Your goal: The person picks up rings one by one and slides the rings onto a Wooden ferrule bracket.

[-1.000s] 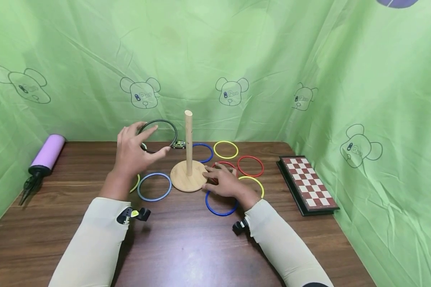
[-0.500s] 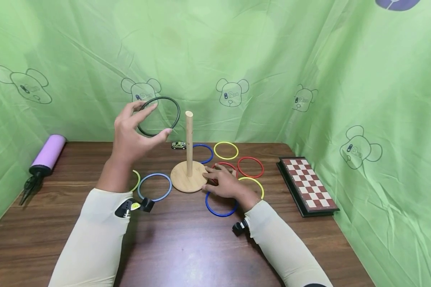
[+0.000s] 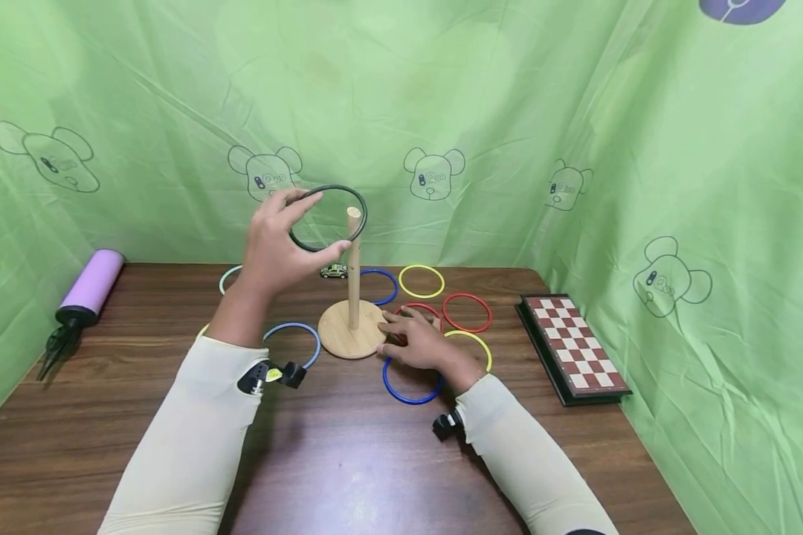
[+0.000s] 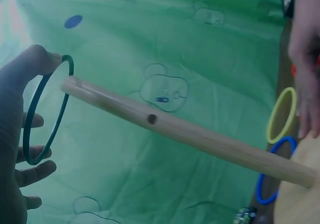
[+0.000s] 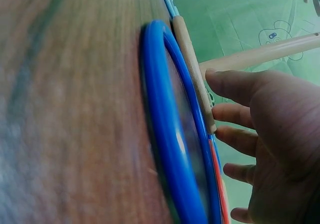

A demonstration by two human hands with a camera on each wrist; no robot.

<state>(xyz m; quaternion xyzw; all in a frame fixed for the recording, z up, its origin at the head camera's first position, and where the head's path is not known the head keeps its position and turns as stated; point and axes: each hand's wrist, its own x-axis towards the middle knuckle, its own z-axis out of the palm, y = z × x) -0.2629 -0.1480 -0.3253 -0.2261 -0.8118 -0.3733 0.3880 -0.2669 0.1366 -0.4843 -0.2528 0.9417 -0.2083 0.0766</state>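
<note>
Left hand pinches the dark green ring up at the wooden peg tip, tilted so its opening faces the top | ring rim sits between thumb and fingertips, far edge beside the peg | right hand lies flat, fingers relaxed, touching the round base, seemingly steadying it.
</note>
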